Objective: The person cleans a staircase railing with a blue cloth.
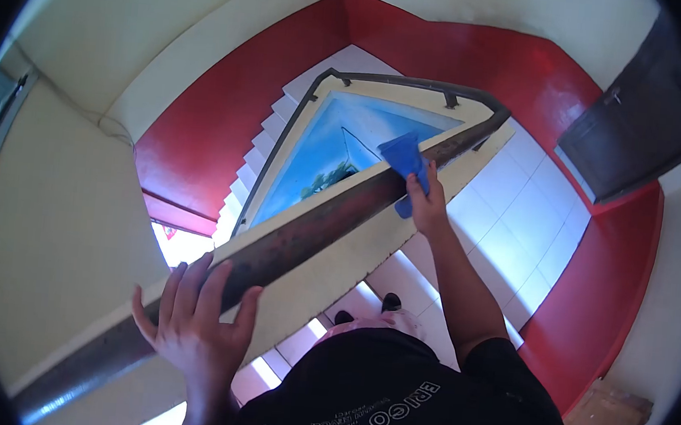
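A dark brown handrail (307, 224) slants across the view on top of a cream wall. My right hand (429, 202) is closed around a blue cloth (407, 160) at the rail's upper stretch. The cloth drapes over the rail, one end flaring out on the far side and a bit hanging below my fingers. Lower down the same rail, my left hand (199, 313) lies with its fingers spread and holds nothing.
Beyond the rail, white stairs (261, 142) descend beside a red-painted wall (203, 111). A blue mural (291, 172) covers the inner wall of the stairwell. A dark door (636, 117) stands at right above the white tiled floor (510, 219). Steps lie around my feet.
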`<state>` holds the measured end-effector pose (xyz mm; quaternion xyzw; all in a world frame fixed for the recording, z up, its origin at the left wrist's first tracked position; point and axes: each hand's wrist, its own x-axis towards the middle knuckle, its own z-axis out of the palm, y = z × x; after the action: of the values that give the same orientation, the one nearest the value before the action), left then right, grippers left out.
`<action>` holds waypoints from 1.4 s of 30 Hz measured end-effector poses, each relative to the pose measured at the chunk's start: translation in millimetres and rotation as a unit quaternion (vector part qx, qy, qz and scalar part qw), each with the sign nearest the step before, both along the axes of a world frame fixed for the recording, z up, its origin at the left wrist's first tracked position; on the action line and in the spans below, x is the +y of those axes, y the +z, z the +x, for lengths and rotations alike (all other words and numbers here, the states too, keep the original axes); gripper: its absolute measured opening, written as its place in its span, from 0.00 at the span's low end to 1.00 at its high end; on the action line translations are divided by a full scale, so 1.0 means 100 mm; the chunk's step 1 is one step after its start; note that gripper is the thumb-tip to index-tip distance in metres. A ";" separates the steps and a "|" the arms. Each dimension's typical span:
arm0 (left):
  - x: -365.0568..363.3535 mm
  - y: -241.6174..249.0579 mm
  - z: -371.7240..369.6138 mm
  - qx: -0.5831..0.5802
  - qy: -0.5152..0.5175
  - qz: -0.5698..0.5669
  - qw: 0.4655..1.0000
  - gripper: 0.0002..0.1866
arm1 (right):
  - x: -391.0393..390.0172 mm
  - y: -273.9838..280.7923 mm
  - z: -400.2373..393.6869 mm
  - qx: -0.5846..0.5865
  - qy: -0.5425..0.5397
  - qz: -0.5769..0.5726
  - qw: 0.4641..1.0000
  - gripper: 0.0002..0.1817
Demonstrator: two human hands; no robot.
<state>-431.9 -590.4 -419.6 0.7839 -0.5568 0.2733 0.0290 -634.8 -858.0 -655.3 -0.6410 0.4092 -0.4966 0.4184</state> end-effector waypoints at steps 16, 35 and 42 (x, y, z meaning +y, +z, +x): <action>1.30 0.20 0.62 -0.114 0.090 0.005 0.989 0.49 | 1.04 0.92 0.63 0.117 0.143 -0.294 0.938 0.34; 1.88 0.30 0.70 -0.059 0.031 -0.095 0.993 0.70 | 1.66 1.17 1.18 0.121 0.120 -0.561 0.810 0.38; 1.98 0.12 0.89 -0.039 0.106 -0.135 0.984 0.65 | 2.77 2.21 2.06 0.115 0.192 -0.598 0.769 0.34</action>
<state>-342.7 -392.9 -407.6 0.8163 -0.4291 0.3775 0.0838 -428.8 -580.8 -434.1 -0.8792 -0.0576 -0.4728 -0.0127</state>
